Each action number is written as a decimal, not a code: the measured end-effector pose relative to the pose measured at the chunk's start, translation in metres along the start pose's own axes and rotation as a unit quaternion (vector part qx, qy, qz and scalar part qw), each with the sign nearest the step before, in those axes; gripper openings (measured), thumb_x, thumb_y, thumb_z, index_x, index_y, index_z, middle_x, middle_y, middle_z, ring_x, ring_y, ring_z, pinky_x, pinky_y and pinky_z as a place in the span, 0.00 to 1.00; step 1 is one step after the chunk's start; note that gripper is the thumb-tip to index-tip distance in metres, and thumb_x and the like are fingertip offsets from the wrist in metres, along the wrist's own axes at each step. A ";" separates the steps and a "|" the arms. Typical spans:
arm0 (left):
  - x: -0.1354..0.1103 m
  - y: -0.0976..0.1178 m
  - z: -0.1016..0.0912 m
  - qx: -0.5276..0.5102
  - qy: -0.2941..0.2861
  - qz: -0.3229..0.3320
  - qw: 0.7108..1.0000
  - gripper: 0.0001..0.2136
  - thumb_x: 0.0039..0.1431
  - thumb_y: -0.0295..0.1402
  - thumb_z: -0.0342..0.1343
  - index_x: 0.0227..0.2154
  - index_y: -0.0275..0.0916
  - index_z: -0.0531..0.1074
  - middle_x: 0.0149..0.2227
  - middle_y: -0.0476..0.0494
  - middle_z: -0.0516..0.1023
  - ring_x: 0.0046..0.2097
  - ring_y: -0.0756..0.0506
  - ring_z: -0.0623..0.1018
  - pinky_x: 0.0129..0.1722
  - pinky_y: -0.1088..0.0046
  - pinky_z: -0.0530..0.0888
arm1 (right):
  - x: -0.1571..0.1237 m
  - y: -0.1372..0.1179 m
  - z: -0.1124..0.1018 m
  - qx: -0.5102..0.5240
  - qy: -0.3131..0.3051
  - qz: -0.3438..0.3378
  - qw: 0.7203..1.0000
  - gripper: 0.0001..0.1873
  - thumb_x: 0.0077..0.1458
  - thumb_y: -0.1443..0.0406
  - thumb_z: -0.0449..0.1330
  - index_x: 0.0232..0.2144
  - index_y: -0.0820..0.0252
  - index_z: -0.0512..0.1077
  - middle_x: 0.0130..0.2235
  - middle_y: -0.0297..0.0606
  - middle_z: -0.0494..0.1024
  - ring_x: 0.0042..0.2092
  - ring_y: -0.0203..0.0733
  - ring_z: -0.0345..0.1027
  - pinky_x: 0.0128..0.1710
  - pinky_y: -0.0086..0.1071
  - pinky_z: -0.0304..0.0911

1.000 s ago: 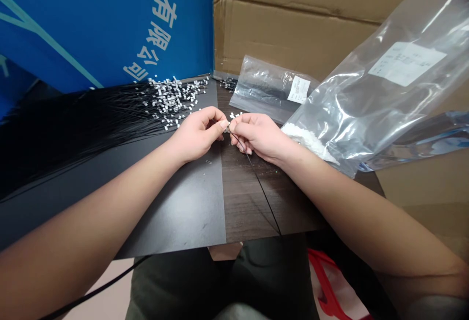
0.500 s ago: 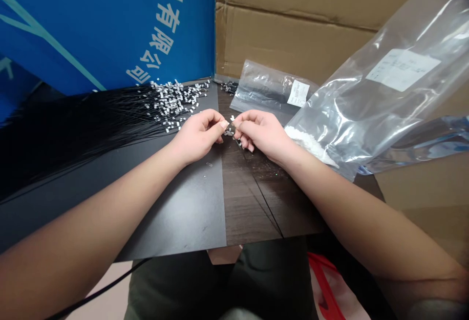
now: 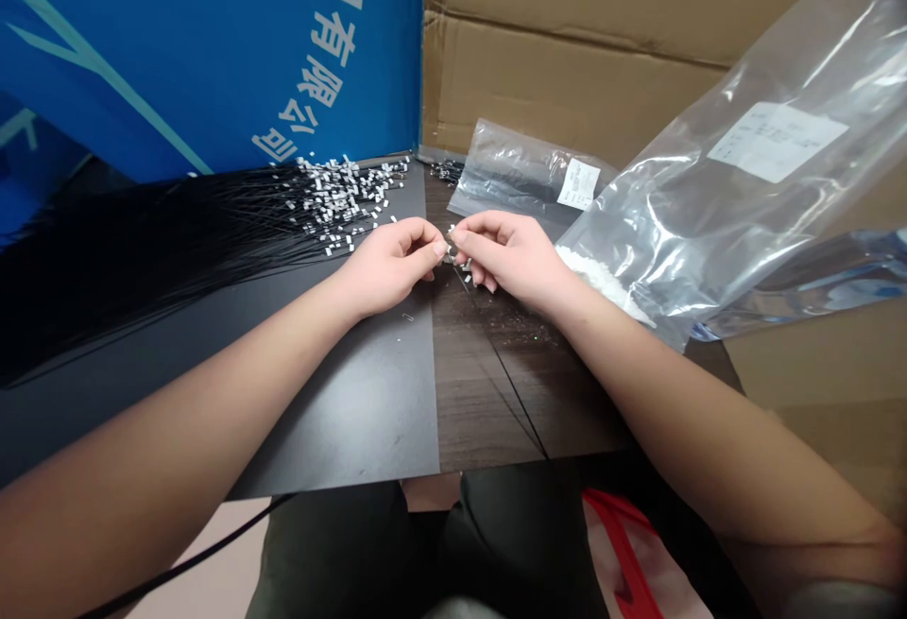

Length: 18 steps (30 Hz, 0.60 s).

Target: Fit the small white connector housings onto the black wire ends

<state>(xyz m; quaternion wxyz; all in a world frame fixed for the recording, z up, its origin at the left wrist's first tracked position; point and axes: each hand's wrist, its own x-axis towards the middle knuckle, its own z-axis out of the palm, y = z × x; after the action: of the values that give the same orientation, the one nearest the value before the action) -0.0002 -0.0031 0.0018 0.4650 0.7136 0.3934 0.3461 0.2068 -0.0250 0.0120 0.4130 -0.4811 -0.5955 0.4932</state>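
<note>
At the middle of a dark wood table (image 3: 496, 402), a small connector (image 3: 451, 258) is held between the two hands, just above the tabletop. It is pinched by the thumb and forefinger of the left hand (image 3: 389, 267) and of the right hand (image 3: 511, 260), with the other fingers curled loosely; the exact grip is too small to be made out. A thin black cable (image 3: 500, 364) is trailed from the connector toward the near table edge. To the left, a black sheet (image 3: 354, 402) is laid on the table, and a fan of black cables (image 3: 177, 260) is spread over it, their white-tipped ends (image 3: 347, 198) heaped near the far edge. To the right, a large plastic bag (image 3: 709, 213) with white parts (image 3: 602, 283) inside and a smaller bag (image 3: 521, 170) are placed. A blue panel (image 3: 213, 42) and a cardboard box (image 3: 567, 61) are stood behind.
</note>
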 end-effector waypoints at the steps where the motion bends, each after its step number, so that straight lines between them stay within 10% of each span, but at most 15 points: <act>1: 0.000 0.000 0.000 -0.001 -0.008 0.000 1.000 0.14 0.65 0.45 0.64 0.35 0.37 0.75 0.31 0.47 0.77 0.31 0.48 0.76 0.34 0.71 0.72 | 0.000 0.000 -0.001 -0.012 -0.002 -0.020 1.000 0.07 0.64 0.61 0.68 0.39 0.60 0.81 0.33 0.35 0.82 0.25 0.33 0.69 0.21 0.29 0.61; 18: 0.000 -0.003 -0.001 -0.065 -0.002 -0.009 0.998 0.19 0.64 0.50 0.68 0.33 0.38 0.75 0.29 0.47 0.76 0.31 0.49 0.75 0.34 0.71 0.72 | -0.003 0.005 -0.006 -0.166 0.019 -0.163 0.972 0.08 0.64 0.60 0.68 0.39 0.56 0.86 0.40 0.37 0.87 0.39 0.41 0.77 0.44 0.36 0.69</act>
<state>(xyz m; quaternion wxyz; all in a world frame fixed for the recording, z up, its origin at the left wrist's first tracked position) -0.0020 -0.0018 -0.0007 0.5146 0.6790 0.3752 0.3653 0.2140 -0.0263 0.0083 0.4131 -0.4487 -0.7317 0.3043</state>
